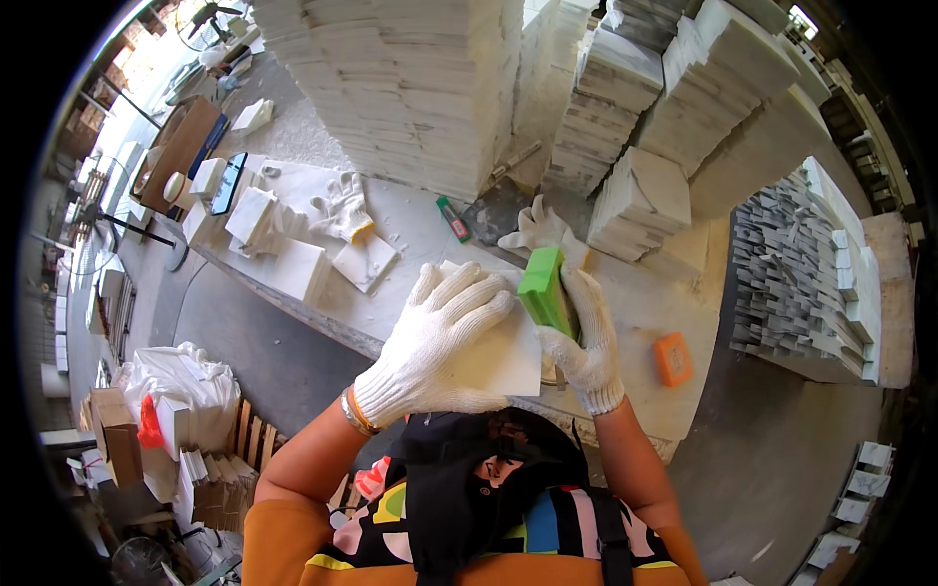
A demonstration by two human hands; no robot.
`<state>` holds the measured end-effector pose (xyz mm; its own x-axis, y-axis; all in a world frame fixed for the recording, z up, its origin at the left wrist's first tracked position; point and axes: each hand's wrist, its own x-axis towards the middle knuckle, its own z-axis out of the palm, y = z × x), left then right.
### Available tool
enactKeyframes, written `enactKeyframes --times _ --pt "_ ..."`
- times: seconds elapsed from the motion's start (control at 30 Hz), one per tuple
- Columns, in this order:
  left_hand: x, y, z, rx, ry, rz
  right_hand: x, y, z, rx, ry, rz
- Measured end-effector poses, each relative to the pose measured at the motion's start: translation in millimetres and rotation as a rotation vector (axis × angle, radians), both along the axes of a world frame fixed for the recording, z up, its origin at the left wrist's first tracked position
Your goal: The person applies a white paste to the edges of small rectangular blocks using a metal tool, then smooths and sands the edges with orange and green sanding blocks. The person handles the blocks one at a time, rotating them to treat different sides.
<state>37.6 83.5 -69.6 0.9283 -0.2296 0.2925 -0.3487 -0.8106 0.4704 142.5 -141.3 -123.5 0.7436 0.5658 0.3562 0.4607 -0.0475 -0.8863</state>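
Both my hands wear white knitted work gloves. My left hand grips a white stone tile, its fingers spread over the tile's upper part near the table's front edge. To the right of it, my right hand holds a bright green block, which looks like an abrasive hand pad, with the thumb on the near side and fingers along its right face. The block is tilted and close to the tile's right edge; whether they touch I cannot tell. On the table farther right sits an orange block of similar shape.
The stone-dusted table bears an empty glove, another glove, a small green box, loose white tiles and a phone. Tall tile stacks rise behind. Grey stone strips are piled at right.
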Motion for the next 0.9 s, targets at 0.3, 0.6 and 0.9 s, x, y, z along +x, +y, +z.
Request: enactKeyframes --times 0.3,0.6,0.9 --pt "2 -19 4 -0.022 0.02 -0.009 -10 -29 -9 0.047 -0.208 0.098" --pt "-2 -18 0 0.003 0.0 0.038 -64 -57 -6 0.061 -0.149 0.226" --pt "2 -13 1 -0.004 -0.003 0.01 8 -8 -12 0.018 -0.027 -0.045"
